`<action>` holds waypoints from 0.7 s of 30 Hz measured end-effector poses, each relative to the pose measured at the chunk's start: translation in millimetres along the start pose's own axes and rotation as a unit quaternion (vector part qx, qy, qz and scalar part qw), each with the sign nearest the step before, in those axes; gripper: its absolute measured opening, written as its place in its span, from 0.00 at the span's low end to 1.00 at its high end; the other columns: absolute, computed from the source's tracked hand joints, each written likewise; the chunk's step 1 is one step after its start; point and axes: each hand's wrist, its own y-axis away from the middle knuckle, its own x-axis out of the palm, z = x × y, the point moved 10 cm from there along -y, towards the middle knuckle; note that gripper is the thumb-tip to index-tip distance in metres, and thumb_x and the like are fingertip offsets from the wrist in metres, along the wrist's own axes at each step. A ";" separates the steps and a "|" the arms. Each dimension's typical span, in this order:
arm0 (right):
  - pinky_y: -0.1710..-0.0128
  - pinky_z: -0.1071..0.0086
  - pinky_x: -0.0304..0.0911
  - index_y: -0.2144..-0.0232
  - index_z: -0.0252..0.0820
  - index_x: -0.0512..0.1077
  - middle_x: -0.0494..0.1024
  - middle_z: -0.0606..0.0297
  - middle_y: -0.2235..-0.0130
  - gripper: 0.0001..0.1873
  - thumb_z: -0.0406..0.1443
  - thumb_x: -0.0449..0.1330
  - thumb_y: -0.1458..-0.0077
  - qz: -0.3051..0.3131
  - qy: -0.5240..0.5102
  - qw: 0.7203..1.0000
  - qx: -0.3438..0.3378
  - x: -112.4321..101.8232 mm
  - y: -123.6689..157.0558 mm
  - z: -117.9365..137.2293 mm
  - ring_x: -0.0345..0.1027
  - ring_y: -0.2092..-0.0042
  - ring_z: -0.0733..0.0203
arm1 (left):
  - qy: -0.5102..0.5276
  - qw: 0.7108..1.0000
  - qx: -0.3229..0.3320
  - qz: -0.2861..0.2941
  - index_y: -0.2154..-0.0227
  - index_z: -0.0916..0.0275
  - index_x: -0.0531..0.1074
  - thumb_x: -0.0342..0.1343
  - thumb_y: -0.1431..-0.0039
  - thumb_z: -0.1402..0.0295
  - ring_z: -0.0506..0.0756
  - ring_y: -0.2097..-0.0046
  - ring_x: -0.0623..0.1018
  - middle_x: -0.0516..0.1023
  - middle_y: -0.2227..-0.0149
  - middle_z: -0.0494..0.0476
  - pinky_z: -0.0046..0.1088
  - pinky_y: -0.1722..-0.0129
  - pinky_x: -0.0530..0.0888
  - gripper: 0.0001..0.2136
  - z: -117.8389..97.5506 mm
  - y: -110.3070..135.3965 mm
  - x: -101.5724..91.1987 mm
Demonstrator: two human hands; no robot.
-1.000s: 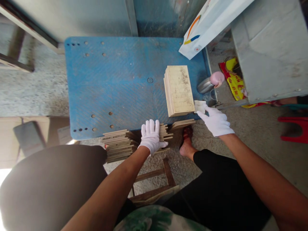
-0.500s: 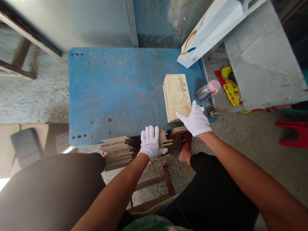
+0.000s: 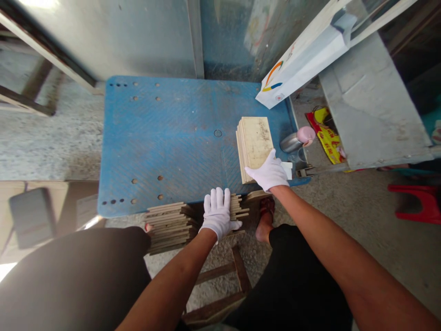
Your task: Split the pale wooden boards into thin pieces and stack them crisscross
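Both my hands wear white gloves. My left hand (image 3: 217,212) lies flat, fingers stretched out, on a loose pile of thin wooden boards (image 3: 172,221) stacked below the near edge of a blue platform (image 3: 165,142). My right hand (image 3: 268,172) rests on the near end of a neat stack of pale boards (image 3: 254,140) that sits on the platform's right side. Its fingers are curled over the stack's front edge. A small white piece (image 3: 287,169) shows just right of that hand.
A metal cup (image 3: 290,143) with a pink lid (image 3: 305,134) lies at the platform's right edge. A white bag (image 3: 303,59) leans above it beside a grey cabinet (image 3: 372,110). A red stool (image 3: 413,202) stands far right. My foot (image 3: 264,225) and a wooden frame (image 3: 220,280) are below.
My right hand moved left from the white piece at the platform's edge onto the near end of the pale board stack. My left hand stayed on the loose pile.
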 end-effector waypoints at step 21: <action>0.56 0.55 0.64 0.37 0.31 0.51 0.69 0.41 0.48 0.58 0.55 0.66 0.62 0.054 -0.006 0.998 0.002 -32.1 91.6 -61.7 0.69 0.51 0.39 | 0.022 0.999 -0.011 -0.048 0.33 0.72 0.47 0.63 0.56 0.51 0.74 0.31 0.37 0.40 0.31 0.76 0.54 0.35 0.39 0.52 -8.4 8.6 -23.9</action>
